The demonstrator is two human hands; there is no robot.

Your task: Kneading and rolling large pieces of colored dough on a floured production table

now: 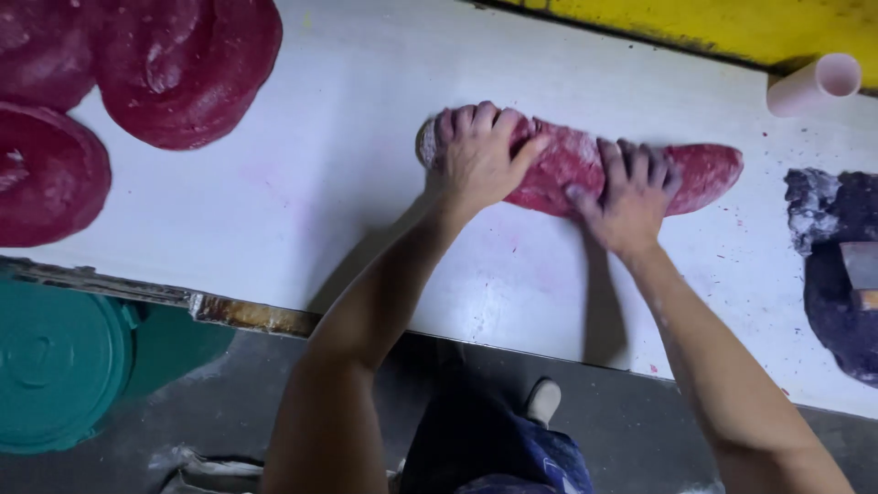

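Pressing down with both sets of fingers, the person works a long red lump of dough (585,169) on the white table (347,183). The left hand (476,155) has its fingers close together and curled over the far side of the lump near its left end, the thumb reaching out along the near side, so the dough is gripped between thumb and fingers. The right hand (631,192) lies flatter, fingers slightly spread and laid across the top of the lump about its middle, palm toward the near edge. Both hands are dusted with pale powder, and so is the upper face of the dough.

Judged from this, the step in hand is kneading or rolling the lump into a log. The next move would call for even downward pressure from both palms and a steady roll across the table, so the lump does not thin out at one end.

The dough lies in the middle of the table, well back from its near edge. Its long axis runs left to right, dipping a little toward the right. The right end tapers to a blunt, rounded tip that points toward a dark purple-black mass (837,274) at the table's right edge. A pale pink tube (814,84) lies beyond that. Three dark red coiled rounds (183,64) sit at the far left, and a teal round lid (55,366) rests on the floor below.
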